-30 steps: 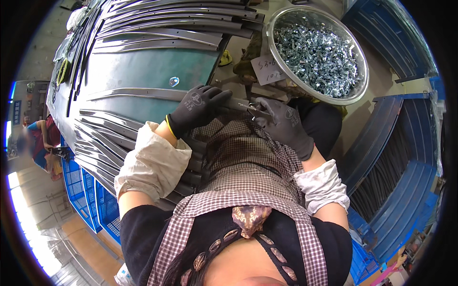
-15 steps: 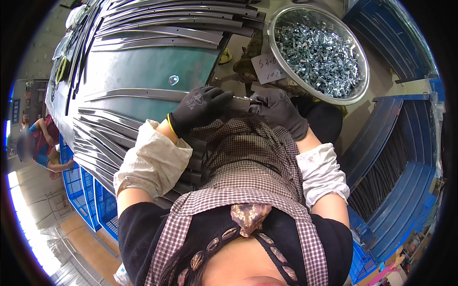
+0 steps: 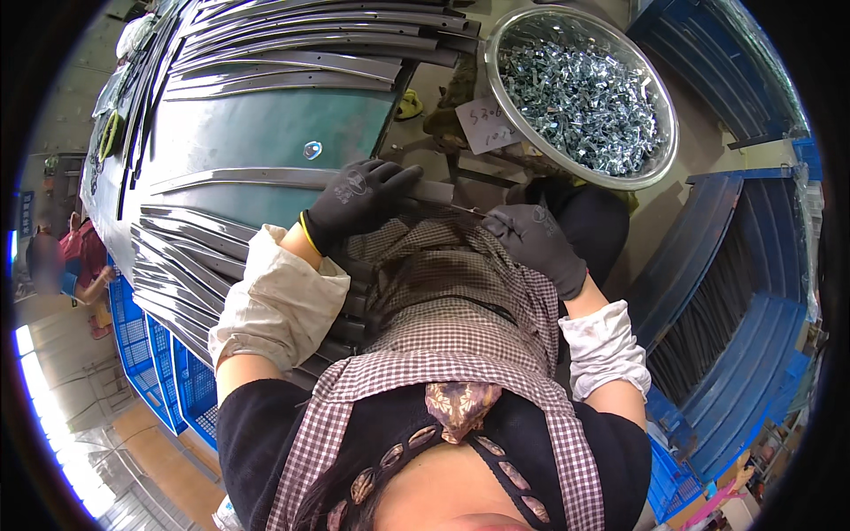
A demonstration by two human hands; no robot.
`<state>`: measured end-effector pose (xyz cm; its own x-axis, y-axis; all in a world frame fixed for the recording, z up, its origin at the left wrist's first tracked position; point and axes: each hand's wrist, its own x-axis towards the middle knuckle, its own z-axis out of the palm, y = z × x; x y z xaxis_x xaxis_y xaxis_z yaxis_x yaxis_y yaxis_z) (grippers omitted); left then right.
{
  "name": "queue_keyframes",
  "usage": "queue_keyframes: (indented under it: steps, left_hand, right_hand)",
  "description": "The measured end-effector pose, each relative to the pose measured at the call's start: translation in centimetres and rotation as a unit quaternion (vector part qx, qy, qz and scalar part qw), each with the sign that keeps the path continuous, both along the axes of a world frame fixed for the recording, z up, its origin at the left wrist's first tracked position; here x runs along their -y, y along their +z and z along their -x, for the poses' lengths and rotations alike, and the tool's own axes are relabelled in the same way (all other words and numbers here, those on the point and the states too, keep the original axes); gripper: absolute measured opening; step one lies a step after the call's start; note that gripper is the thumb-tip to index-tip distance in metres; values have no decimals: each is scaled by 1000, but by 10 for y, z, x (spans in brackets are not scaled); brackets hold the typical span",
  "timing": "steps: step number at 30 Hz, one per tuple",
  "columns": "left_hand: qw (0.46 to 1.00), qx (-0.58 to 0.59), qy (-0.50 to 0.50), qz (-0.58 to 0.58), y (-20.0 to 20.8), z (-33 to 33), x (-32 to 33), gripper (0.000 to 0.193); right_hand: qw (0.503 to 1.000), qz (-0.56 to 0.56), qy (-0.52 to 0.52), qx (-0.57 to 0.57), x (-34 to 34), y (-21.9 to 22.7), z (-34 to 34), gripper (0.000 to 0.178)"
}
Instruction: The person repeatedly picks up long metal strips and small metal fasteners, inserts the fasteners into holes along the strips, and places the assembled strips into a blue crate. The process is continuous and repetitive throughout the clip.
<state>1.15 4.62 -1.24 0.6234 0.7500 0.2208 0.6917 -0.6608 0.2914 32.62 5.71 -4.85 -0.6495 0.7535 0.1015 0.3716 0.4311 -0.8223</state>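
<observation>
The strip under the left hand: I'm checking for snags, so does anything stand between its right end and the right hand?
Just a thin piece, seemingly pinched by the right hand; nothing else visible stands between that hand and the right end of the strip.

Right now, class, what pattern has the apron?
The apron is checked, brownish and white, clearest in the head view.

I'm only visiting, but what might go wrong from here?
The long dark strip sticks out past the edge of the table, so it might tip or slide if the left hand loosened its grip. Several other strips also seem to overhang that edge; a bump could knock some off. The round basin holds many loose metal pieces, which might scatter if something knocked it.
</observation>
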Motion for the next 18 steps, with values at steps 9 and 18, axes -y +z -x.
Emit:
queue_keyframes:
  steps: [9,18]
  left_hand:
    - [1000,2,0,16,-1,1,2,50]
    - [1000,12,7,22,-2,1,3,48]
  right_hand:
    - [1000,9,16,18,-8,5,-3,17]
    - [957,-261,18,126,-10,35,28,17]
